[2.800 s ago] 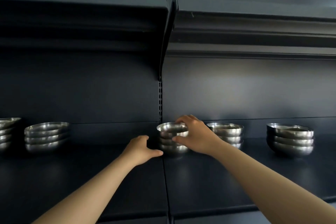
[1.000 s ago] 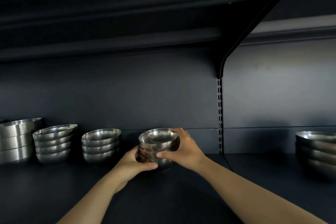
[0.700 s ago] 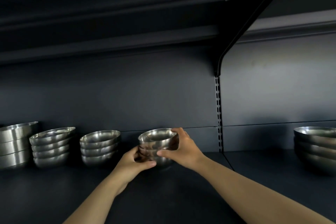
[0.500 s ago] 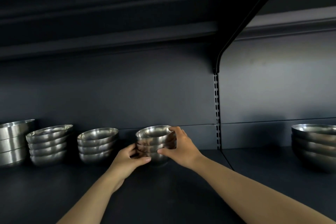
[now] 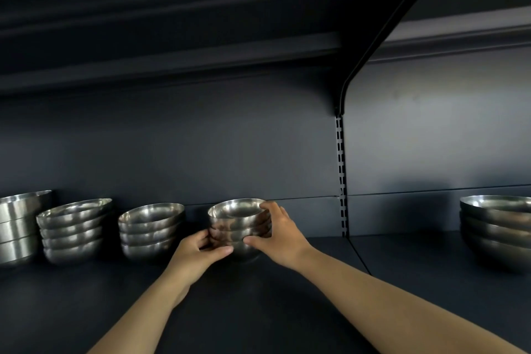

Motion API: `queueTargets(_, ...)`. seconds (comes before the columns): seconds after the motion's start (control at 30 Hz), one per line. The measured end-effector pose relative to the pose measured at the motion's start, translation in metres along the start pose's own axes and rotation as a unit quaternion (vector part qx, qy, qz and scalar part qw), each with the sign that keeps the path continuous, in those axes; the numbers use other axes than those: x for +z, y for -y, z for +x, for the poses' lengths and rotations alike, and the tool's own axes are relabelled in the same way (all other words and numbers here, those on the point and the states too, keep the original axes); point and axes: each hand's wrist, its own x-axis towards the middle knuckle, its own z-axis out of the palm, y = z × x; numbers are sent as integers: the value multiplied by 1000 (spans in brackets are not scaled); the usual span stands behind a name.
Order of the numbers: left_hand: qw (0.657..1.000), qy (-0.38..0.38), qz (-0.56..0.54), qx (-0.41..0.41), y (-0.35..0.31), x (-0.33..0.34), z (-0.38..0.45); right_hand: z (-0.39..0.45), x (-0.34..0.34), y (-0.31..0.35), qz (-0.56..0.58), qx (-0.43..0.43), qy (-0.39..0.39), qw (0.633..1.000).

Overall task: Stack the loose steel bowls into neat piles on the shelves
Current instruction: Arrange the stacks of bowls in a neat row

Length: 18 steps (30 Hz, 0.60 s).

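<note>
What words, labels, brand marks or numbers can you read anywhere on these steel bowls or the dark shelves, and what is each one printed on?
None: no readable text shows anywhere in the head view.
The pile of bowls gripped by the left hand and the right hand: plain steel, only reflections.
The other bowl piles and the shelf: no label, price tag or number.
The slotted upright: only punched holes.

Head camera faces the shelf [image 5: 258, 310] closely, looking slightly upward.

A small pile of steel bowls [image 5: 240, 224] gripped between left hand [image 5: 198, 253] and right hand [image 5: 280, 234], set on the dark shelf [image 5: 258, 310], other bowl piles [image 5: 149, 230] ranged alongside.
</note>
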Motion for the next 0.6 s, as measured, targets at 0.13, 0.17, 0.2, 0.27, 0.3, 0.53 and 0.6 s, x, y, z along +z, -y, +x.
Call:
queueTargets(0.13, 999, 9, -28, -24, -2, -2, -1, 0, 1, 1, 8, -3, 11, 1000)
queueTargets(0.17, 999, 8, -30, -28, -2, -2, -1, 0, 1, 1, 10, -3, 13, 1000)
queueTargets(0.2, 999, 7, -27, -30, -2, -1, -1, 0, 1, 1, 10, -4, 13, 1000)
queueTargets(0.27, 999, 6, -11, -32, -2, -1, 0, -1, -1, 1, 10, -4, 12, 1000)
queueTargets(0.3, 1000, 3, 1, -28, -3, -1, -1, -2, -2, 2, 11, -4, 9, 1000)
queueTargets(0.53, 960, -155, 228, 42, -40, 2, -21, -34, -50, 13, -64, 9, -13, 998)
queueTargets(0.6, 919, -188, 333, 99, -59, 9, -36, -56, -76, 15, -129, 9, -7, 992)
